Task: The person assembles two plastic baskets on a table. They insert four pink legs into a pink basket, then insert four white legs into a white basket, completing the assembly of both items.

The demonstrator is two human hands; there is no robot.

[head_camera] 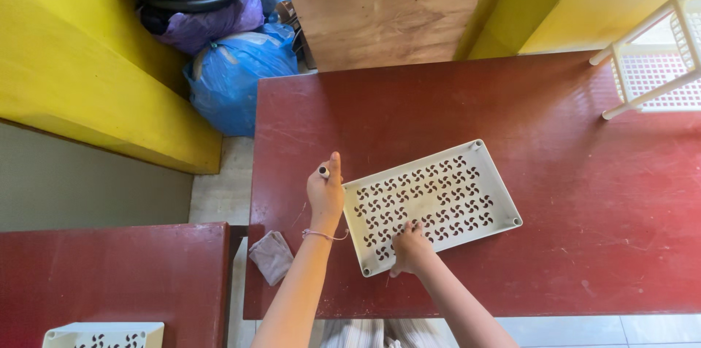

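Hands are working over a white perforated plastic shelf panel [432,205] lying flat on a dark red desk [584,194], the panel sitting near the desk's six o'clock edge and angled so its long side is running up toward two o'clock. The right hand [410,247] is pressing down on the panel's near corner at about seven o'clock, fingers curled against the surface; its grip is not closing around anything. The left hand [326,192] is resting just beside the panel's nine o'clock edge, its grip pinching a small dark cap-like piece [323,171] between thumb and fingertip. A grey cloth [272,256] is hanging off the desk's edge at eight o'clock. A white plastic rack [653,63] is standing at two o'clock, well apart from the panel. Blue and purple bags [234,63] are piling up on the floor at eleven o'clock beside a yellow wall [73,63].
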